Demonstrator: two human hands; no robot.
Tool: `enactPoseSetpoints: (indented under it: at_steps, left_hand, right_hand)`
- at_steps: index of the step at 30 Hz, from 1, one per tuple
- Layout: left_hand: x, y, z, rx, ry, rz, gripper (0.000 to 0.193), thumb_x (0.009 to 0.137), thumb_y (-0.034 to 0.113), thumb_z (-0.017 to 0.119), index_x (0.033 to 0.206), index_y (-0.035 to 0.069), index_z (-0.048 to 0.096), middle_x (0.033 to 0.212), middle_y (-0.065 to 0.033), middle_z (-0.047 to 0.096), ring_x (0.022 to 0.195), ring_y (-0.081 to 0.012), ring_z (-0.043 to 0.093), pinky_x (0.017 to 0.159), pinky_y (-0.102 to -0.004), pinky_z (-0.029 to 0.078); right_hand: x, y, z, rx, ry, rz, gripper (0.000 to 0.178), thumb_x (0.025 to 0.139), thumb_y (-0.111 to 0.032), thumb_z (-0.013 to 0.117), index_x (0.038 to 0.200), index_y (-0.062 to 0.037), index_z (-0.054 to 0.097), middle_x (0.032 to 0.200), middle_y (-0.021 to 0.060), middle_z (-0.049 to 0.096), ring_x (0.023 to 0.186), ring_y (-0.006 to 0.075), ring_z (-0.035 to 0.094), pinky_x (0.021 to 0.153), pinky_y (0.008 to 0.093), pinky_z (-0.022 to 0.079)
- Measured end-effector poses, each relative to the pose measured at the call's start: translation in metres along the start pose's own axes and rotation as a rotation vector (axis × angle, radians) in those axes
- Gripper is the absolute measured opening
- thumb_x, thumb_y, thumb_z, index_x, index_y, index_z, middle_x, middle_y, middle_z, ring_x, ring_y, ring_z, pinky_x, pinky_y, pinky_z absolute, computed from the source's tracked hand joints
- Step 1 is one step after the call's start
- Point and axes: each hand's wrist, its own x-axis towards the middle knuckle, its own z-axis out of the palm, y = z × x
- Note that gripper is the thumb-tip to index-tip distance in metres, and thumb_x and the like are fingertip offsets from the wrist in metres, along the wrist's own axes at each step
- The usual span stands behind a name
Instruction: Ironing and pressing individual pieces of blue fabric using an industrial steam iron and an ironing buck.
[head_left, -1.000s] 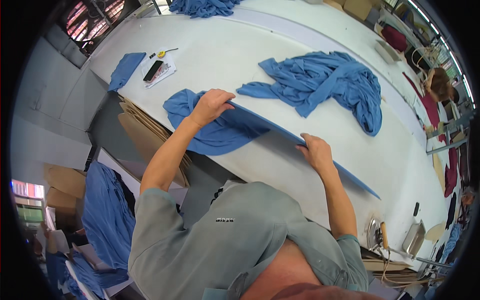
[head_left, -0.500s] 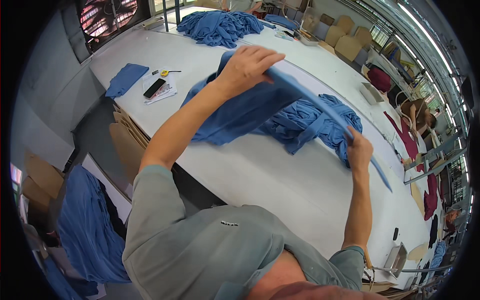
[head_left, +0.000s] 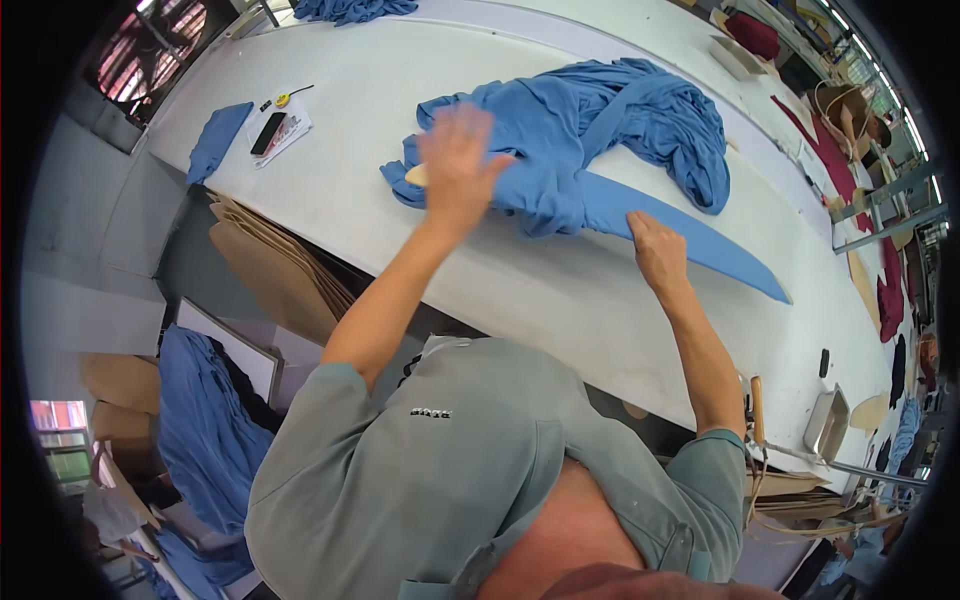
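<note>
On the white table (head_left: 520,320) lies a heap of blue knit fabric (head_left: 560,110), bunched and wrinkled. From it a strip of the same fabric runs smooth and flat over a long tapering board (head_left: 700,245) toward the right; a pale tip shows at its right end, and a tan rounded end shows beside my left wrist. My left hand (head_left: 458,170), smeared by motion, is open with thumb and fingers apart over the bunched fabric at the left. My right hand (head_left: 657,252) is closed on the near edge of the covered board, thumb on top.
Left on the table are a folded blue cloth (head_left: 218,142), a phone (head_left: 268,134) on papers and a yellow tape measure (head_left: 283,99). Brown cardboard shapes (head_left: 265,260) stand below the edge. A metal tray (head_left: 827,425) sits at right. Another person (head_left: 850,115) works with maroon fabric beyond.
The raised blue fabric has come down onto the table with the board. My left hand has moved down and left, from gripping to spread; my right hand has shifted left, still gripping.
</note>
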Motion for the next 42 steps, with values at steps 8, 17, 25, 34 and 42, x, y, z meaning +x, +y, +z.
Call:
enactPoseSetpoints:
  at_steps: [8,17,25,34,42]
  left_hand:
    - [-0.169,0.028,-0.026,-0.141,-0.145,-0.8,0.051,0.086,0.03,0.073,0.117,-0.007,0.058,0.109,-0.0228,0.062,0.091,-0.0305,0.063,0.078,-0.0402,0.051]
    - [-0.26,-0.1,-0.105,-0.588,-0.531,-1.68,0.041,0.089,0.023,0.071,0.103,-0.014,0.063,0.09,-0.019,0.067,0.071,-0.0213,0.066,0.059,-0.0288,0.056]
    - [-0.131,-0.265,-0.338,-0.883,0.461,-1.283,0.046,0.097,0.023,0.046,0.132,-0.006,0.052,0.125,-0.0209,0.062,0.109,-0.0305,0.064,0.092,-0.0374,0.054]
    - [0.095,-0.065,-0.179,-0.908,0.231,-0.118,0.063,0.102,0.04,0.025,0.121,-0.008,0.06,0.117,-0.0215,0.066,0.11,-0.0294,0.063,0.101,-0.0387,0.046]
    - [-0.068,0.013,0.152,-0.725,-0.522,-0.319,0.028,0.094,0.025,0.062,0.079,0.001,0.065,0.073,-0.0087,0.062,0.059,-0.021,0.052,0.061,-0.0315,0.046]
  right_hand:
    - [-0.142,0.032,0.071,0.043,-0.02,-0.047,0.061,0.088,-0.04,0.059,0.133,-0.0007,0.05,0.138,0.0201,0.052,0.126,0.0347,0.053,0.102,0.0453,0.043]
    - [-0.189,-0.011,0.09,0.193,-0.536,0.13,0.101,0.084,-0.07,0.054,0.151,0.0005,0.025,0.157,0.0296,0.018,0.144,0.047,0.022,0.114,0.0595,0.019]
    - [-0.017,-0.207,-0.006,0.746,0.017,-0.302,0.095,0.08,-0.063,0.063,0.143,0.0024,0.035,0.148,0.0313,0.032,0.136,0.0476,0.035,0.112,0.056,0.026]
    - [0.134,-0.149,-0.139,0.789,0.858,-0.057,0.049,0.081,-0.001,0.068,0.129,-0.0084,0.061,0.109,0.0088,0.071,0.072,0.018,0.067,0.063,0.0286,0.052]
    - [-0.022,-0.06,-0.17,0.966,1.101,0.635,0.02,0.094,-0.004,0.061,0.113,0.0014,0.065,0.097,0.004,0.07,0.064,0.0109,0.06,0.056,0.0221,0.047]
